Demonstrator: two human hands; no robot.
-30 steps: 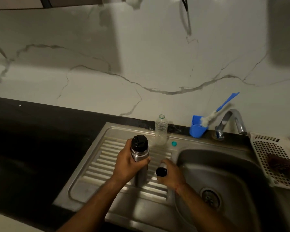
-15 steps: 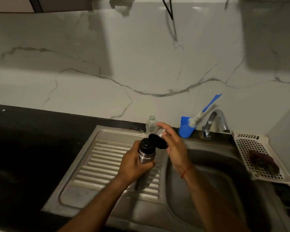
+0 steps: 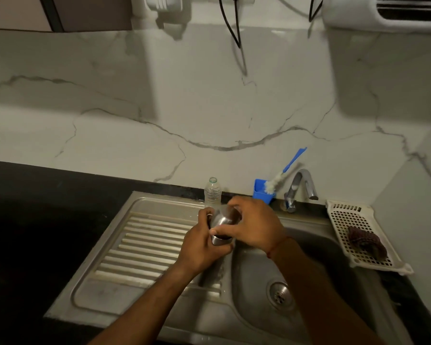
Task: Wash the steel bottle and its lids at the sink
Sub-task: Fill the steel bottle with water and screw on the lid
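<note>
Hands: left hand (image 3: 204, 247) grips one steel bottle (image 3: 219, 241), right hand (image 3: 255, 227) one lid (image 3: 223, 219)

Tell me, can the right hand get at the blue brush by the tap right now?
Probably yes: the brush stands in its blue holder just beyond the right hand, with nothing between. But that hand grips the steel lid, so it must let go first.

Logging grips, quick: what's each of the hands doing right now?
Left hand: grips the bottle.
Right hand: grips the lid at the bottle's top.
</note>
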